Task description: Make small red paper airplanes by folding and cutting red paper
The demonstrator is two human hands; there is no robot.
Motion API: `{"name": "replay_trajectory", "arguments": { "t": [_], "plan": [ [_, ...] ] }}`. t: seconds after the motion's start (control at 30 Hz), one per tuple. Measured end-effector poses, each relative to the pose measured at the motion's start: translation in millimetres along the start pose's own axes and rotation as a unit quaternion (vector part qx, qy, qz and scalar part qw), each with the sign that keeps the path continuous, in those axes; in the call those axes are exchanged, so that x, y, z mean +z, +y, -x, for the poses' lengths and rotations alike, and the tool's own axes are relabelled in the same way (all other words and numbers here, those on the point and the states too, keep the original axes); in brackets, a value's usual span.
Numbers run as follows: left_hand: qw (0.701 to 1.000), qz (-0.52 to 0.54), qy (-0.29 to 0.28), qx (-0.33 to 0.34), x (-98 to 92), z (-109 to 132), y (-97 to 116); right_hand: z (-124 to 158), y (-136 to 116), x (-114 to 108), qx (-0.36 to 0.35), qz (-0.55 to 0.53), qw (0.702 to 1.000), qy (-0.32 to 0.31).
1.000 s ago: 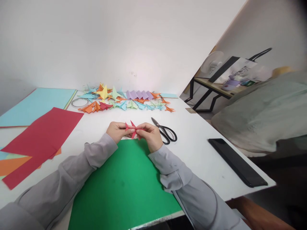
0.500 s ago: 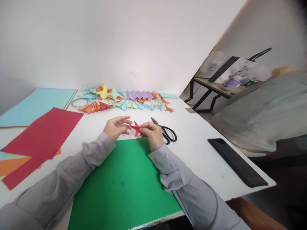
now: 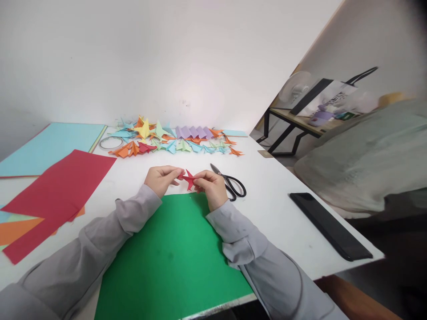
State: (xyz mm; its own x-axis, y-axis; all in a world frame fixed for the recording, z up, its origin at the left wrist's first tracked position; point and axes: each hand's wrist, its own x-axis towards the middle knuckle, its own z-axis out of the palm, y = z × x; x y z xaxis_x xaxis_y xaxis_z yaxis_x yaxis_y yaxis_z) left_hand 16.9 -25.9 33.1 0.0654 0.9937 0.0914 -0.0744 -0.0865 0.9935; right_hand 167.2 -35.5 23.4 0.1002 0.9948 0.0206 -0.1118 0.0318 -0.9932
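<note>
Pinches red folded paper [image 3: 190, 179] between thumb and fingers, with left hand [image 3: 160, 179] closed on its left end and right hand [image 3: 213, 186] on its right, just beyond far edge of green mat [image 3: 170, 253]; can't tell height above surface [image 3: 273, 218]. Likely grips opposite ends to steady it without crushing pointed flaps. Has scissors [image 3: 221, 174] just past mat's far right corner, probably for easy right-hand reach; red sheets [image 3: 63, 182] left of mat, likely handy for left; folded paper figures [image 3: 183, 146] in rows well beyond mat, presumably out of the way; black phone [image 3: 328, 226] off to mat's right.
</note>
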Motion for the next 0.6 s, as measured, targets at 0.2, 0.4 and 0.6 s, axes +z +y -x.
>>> {"name": "replay_trajectory", "arguments": {
  "t": [0.2,0.4,0.6],
  "plan": [
    [0.999,0.029,0.022,-0.007,-0.5,-1.2,1.4,-0.4,1.6,-0.6,-0.003,-0.003,1.000,0.002],
    [0.999,0.026,0.037,-0.008,-2.1,-3.0,2.0,-2.2,1.4,-0.6,-0.006,-0.002,0.999,0.032],
    [0.999,0.025,0.016,-0.020,1.4,1.7,3.7,-3.8,1.3,-1.2,0.007,0.006,0.998,0.061]
  ]
}}
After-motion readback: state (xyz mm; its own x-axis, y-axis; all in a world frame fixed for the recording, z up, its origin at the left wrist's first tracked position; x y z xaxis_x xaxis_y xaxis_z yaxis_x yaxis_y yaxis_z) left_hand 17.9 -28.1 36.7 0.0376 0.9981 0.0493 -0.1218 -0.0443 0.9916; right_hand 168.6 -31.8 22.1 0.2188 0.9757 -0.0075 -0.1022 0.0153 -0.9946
